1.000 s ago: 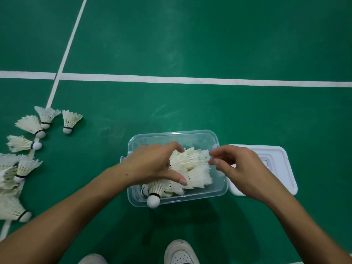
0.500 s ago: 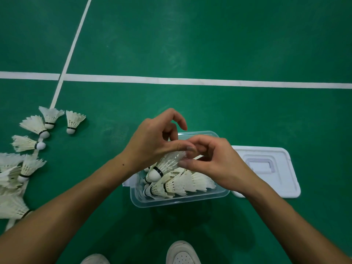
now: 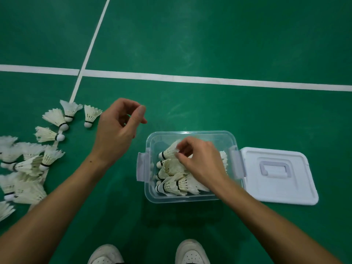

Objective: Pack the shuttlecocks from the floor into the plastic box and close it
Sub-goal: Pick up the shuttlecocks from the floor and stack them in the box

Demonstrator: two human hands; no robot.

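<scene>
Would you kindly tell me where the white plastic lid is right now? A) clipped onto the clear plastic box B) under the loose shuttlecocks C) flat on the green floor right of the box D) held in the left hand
C: the white plastic lid lies flat on the green floor, just right of the open clear plastic box.

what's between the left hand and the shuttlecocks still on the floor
Nothing visible. The left hand hangs empty above bare green floor, and the nearest loose shuttlecock lies just to its left with nothing between them.
</scene>
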